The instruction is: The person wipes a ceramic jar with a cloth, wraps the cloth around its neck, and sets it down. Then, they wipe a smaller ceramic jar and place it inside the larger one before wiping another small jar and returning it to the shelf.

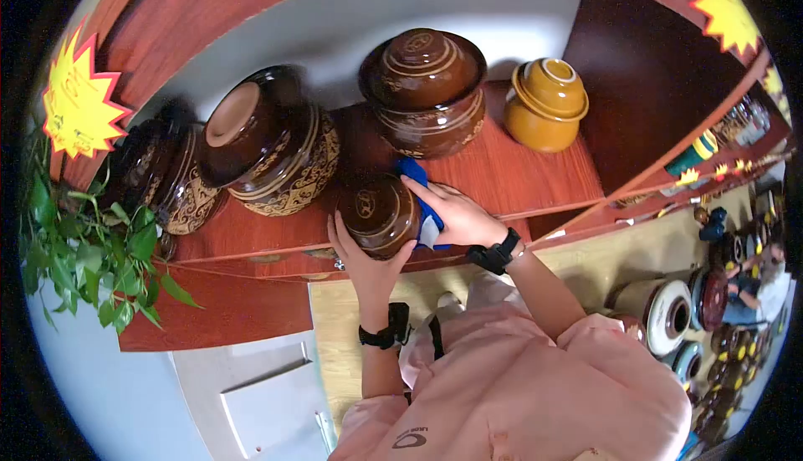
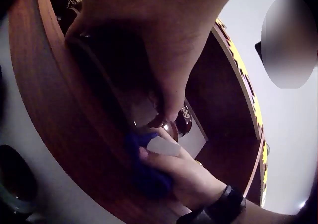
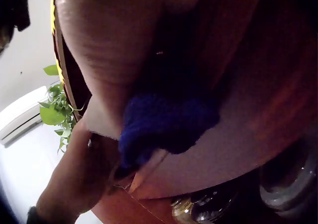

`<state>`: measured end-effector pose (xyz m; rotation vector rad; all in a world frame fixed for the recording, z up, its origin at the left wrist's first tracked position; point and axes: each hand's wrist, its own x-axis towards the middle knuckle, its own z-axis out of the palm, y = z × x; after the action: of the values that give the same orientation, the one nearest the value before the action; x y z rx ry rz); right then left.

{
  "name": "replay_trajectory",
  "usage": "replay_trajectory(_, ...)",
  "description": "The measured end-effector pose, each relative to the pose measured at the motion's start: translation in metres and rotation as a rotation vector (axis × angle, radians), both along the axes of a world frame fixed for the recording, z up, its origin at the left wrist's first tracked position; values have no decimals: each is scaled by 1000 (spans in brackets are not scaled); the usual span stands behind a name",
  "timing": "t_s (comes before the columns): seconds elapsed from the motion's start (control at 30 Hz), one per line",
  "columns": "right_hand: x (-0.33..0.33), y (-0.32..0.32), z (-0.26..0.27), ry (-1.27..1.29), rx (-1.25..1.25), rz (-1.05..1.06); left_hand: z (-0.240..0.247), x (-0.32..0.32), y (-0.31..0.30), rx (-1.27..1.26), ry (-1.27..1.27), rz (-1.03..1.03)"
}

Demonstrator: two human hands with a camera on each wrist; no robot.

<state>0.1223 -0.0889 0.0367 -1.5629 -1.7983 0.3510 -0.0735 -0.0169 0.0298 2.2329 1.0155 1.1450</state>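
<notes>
**Small brown pot (image 1: 381,217) held from both sides!**

Left hand (image 1: 368,270) on it directly, fingers curled round the left side, thumb at the near right! And the right hand (image 1: 464,217) grips a blue cloth (image 1: 411,169) against the right flank, so the pot lies immediately left of that grip. It's round, no obvious long axis (base touching the shelf (image 1: 539,178) or not, I can't tell), by the shelf's near edge. Farther back, a larger brown pot (image 1: 435,130); far right, a yellow pot (image 1: 544,130).

Glazed pots (image 1: 431,130) on wooden shelf (image 1: 519,178)
</notes>
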Motion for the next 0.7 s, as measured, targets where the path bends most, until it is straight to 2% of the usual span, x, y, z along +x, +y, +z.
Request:
replay_trajectory(0.3,0,-2,0,62,3,-17,-9,-4,11,-32,-75,-105)
replay_trajectory(0.47,1,1,-6,29,164,-23,-14,-3,13,-18,-89,-100)
replay_trajectory(0.6,2,-1,-6,94,-4,-7,-19,-4,13,-11,-78,-86)
replay_trajectory(0.7,1,-1,-8,64,106,-7,-21,-4,14,24,-56,-73)
